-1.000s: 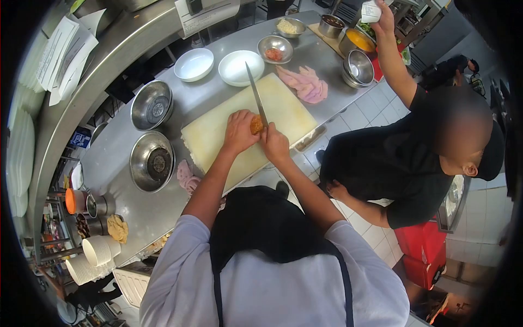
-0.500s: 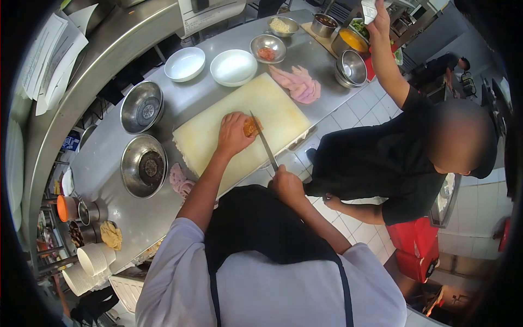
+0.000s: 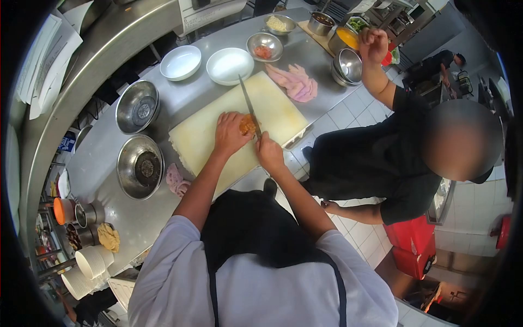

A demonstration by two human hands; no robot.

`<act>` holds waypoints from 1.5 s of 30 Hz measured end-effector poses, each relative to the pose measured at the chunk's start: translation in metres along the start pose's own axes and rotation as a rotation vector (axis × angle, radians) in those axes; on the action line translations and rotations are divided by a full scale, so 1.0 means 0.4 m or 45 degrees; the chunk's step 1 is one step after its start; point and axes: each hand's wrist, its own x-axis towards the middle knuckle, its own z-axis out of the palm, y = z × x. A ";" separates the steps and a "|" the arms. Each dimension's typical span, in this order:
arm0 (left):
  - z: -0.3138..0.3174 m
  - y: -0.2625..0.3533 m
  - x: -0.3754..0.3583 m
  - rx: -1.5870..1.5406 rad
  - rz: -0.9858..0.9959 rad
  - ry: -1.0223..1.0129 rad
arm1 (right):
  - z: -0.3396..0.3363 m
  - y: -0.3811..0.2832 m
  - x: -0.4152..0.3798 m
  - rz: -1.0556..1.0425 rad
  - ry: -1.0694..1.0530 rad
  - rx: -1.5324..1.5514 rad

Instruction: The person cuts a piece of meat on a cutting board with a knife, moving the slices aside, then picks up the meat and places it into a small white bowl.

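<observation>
My right hand (image 3: 269, 153) grips the handle of a long kitchen knife (image 3: 248, 101), its blade pointing away from me over the cutting board. Against the blade's left side lies an orange-brown piece of food (image 3: 247, 126), possibly cooked meat; its exact kind I cannot make out. My left hand (image 3: 230, 132) is curled over the left part of that piece, holding it on the board. Under both hands is a pale yellowish cutting board (image 3: 197, 132). A pink cloth (image 3: 297, 83) lies crumpled at the board's far right corner.
Two white bowls (image 3: 181, 62) stand beyond the board, and metal bowls (image 3: 140, 167) sit to its left. Small bowls of shredded food (image 3: 280, 24) and red food (image 3: 263, 52) are at the far end. A co-worker in black (image 3: 376, 158) stands close on the right, one arm raised.
My right hand has pushed the knife forward, so the blade reaches farther across the board. My left hand stays on the food. The co-worker's raised hand has come down, away from the paper.
</observation>
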 end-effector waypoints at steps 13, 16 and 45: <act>-0.009 -0.005 -0.012 -0.036 -0.050 -0.064 | -0.205 0.002 -0.255 0.037 -0.326 -0.230; 0.007 -0.004 -0.008 -0.040 -0.087 -0.041 | -0.253 -0.029 -0.217 0.037 -0.397 -0.299; 0.007 0.024 -0.032 -0.028 -0.261 -0.187 | -0.190 0.061 -0.073 0.116 -0.457 -0.041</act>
